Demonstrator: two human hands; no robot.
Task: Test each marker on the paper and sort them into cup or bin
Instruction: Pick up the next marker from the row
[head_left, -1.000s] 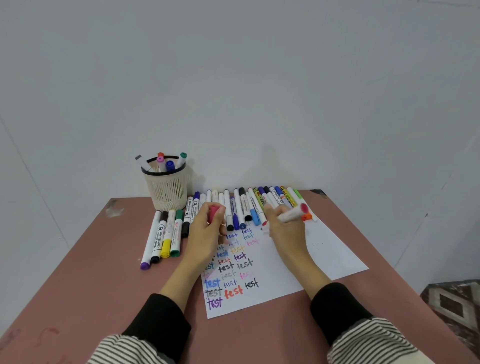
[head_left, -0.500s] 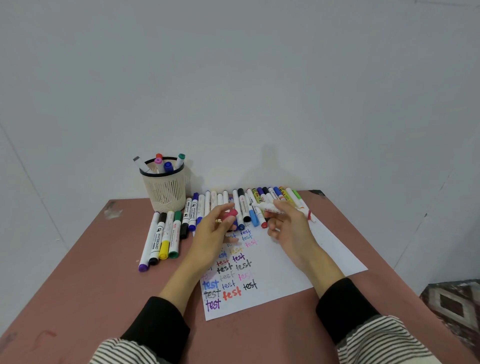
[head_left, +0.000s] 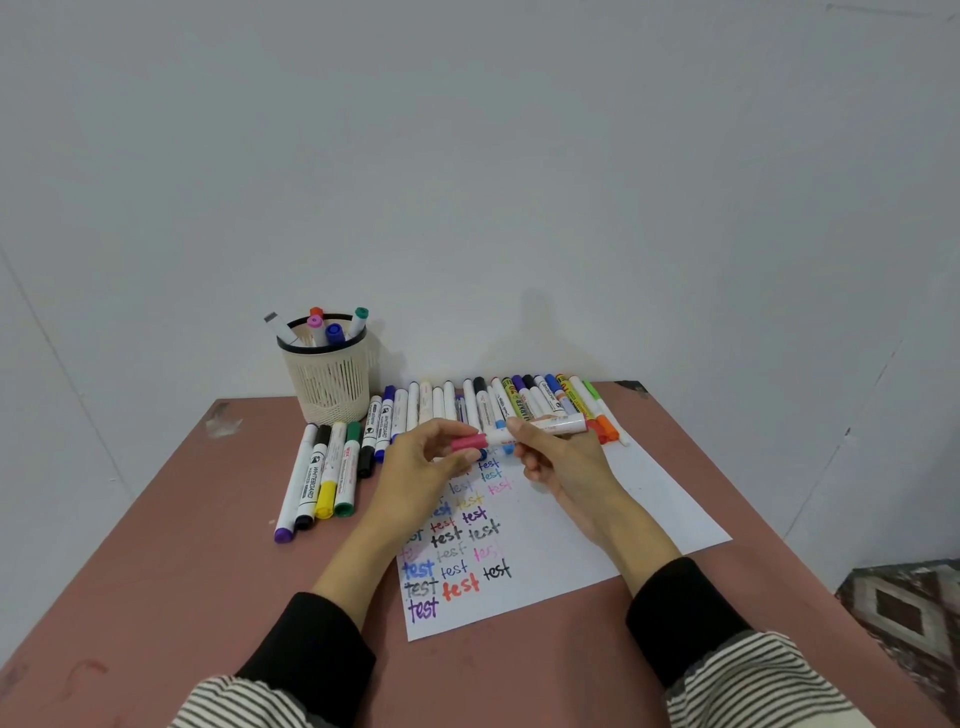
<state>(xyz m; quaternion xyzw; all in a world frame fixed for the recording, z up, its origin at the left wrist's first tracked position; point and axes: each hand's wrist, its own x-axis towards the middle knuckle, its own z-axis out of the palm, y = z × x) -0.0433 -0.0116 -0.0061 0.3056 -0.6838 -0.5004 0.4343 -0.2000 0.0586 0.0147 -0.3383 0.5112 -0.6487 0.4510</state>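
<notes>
My right hand (head_left: 563, 457) grips a white-barrelled pink marker (head_left: 550, 428), held level above the paper (head_left: 649, 514). My left hand (head_left: 421, 465) pinches its pink cap (head_left: 469, 442), which meets the marker's left end. The white paper lies on the table with several coloured "test" words written on its left part. A cream mesh cup (head_left: 327, 376) at the back left holds several markers. A row of markers (head_left: 498, 402) lies along the paper's far edge. No bin is in view.
Several more markers (head_left: 324, 478) lie in a group left of the paper, below the cup. The brown table (head_left: 171, 566) ends close to a white wall behind. A patterned rug (head_left: 904, 608) shows on the floor at the right.
My right hand turned the marker from pointing down at the paper to lying level. My left hand brought the pink cap across to the marker's left end.
</notes>
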